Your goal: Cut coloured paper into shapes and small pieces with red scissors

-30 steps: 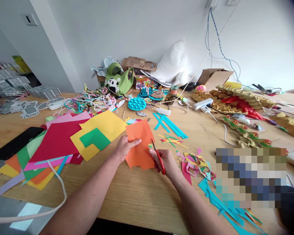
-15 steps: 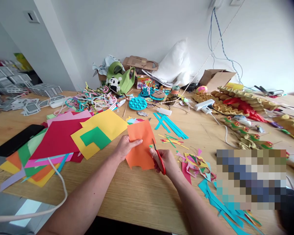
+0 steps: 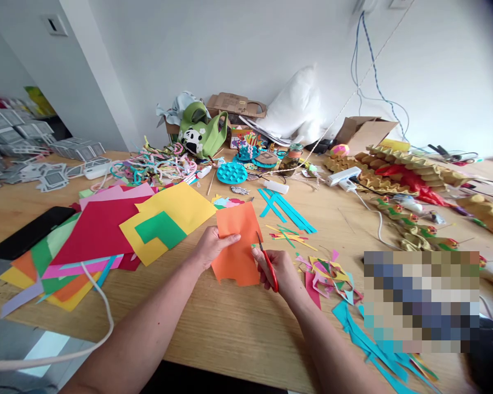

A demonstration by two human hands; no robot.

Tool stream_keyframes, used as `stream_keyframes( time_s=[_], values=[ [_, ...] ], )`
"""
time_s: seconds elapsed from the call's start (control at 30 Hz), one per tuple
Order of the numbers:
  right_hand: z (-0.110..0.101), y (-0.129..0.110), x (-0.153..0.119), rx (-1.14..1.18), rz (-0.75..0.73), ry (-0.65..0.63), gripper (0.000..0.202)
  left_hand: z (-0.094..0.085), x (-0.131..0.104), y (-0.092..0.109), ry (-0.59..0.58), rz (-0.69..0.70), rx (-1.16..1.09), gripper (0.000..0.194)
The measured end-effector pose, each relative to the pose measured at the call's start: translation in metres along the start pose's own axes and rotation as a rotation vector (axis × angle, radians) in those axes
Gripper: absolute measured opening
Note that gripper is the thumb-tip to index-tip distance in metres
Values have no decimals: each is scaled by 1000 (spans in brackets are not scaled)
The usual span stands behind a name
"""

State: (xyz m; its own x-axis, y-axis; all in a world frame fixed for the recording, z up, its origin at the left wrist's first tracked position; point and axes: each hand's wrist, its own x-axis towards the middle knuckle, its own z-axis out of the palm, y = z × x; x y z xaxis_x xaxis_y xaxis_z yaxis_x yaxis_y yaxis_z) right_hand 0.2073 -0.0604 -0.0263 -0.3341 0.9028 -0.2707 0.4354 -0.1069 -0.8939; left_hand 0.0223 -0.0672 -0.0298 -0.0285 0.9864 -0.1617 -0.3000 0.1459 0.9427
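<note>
An orange sheet of paper (image 3: 239, 257), with notches along its lower edge, is held above the table. My left hand (image 3: 214, 246) pinches its left side, thumb on top. My right hand (image 3: 278, 271) is closed around red-handled scissors (image 3: 273, 273), whose dark blades lie at the sheet's right edge. To the left, a green piece (image 3: 162, 230) rests on yellow paper (image 3: 181, 205), beside a large red sheet (image 3: 98, 230). Blue strips (image 3: 290, 210) lie beyond my right hand, and small coloured scraps (image 3: 328, 273) are to its right.
A black phone-like object (image 3: 33, 232) and a white cable (image 3: 107, 314) are at the left. Pipe cleaners (image 3: 152, 164), a green panda bag (image 3: 203, 134) and a blue tray (image 3: 231, 173) stand behind. Egg cartons (image 3: 419, 164) and a white power strip (image 3: 343, 176) are at the right.
The orange sheet has shifted very slightly to the right with my left hand. The scissors remain at its right edge, and the whole view has moved a little.
</note>
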Motion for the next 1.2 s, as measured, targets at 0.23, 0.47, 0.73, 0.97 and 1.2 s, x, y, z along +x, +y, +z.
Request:
stream_keyframes(
  time_s=[0.23, 0.47, 0.73, 0.97, 1.2],
  values=[
    [0, -5, -3, 1, 8, -2, 53, -2, 2, -2, -17, -12, -6, 40],
    [-2, -5, -3, -22, -16, -8, 55, 1, -1, 1, -54, -15, 25, 42],
    [-1, -2, -2, -3, -11, 3, 55, 2, -2, 1, -55, -1, 23, 38],
    [-1, -4, -2, 2, 15, 3, 54, 0, -1, 0, -68, -4, 14, 42],
    [-4, -11, -7, 10, 2, -19, 56, 2, -3, 0, -104, -20, 14, 41]
  ],
)
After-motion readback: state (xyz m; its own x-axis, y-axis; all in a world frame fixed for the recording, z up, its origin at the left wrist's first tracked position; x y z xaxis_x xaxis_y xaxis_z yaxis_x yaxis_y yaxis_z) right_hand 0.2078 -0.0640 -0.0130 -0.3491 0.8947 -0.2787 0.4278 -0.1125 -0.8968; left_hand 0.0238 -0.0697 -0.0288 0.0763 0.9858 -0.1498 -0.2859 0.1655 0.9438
